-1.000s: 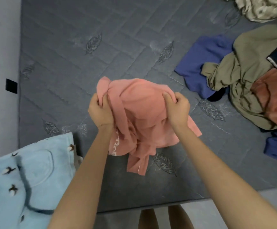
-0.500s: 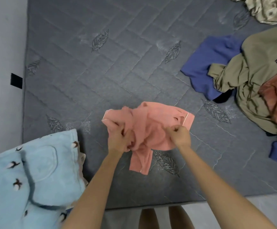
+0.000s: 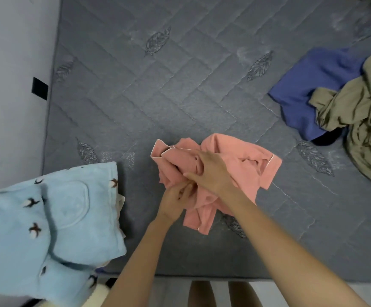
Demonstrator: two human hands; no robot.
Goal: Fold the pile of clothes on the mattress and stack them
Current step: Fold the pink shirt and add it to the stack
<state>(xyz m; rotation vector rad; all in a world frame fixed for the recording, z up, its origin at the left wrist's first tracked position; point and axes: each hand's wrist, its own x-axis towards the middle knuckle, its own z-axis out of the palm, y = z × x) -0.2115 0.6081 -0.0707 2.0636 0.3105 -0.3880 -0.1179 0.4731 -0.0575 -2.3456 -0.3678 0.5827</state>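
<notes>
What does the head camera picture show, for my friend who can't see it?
Two hands handle a crumpled pink garment on a grey quilted mattress; the left hand grips it, the right hand rests on top. Folded light blue clothes lie left, an unfolded pile right.

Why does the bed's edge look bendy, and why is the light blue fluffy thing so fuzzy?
Head view: the wide-angle lens bows the left edge of the grey mattress; head view: the light blue bird-print garment sits in the lower-left corner, where the picture smears; head view: lighting is soft, with only faint shadow under the pink garment.
</notes>
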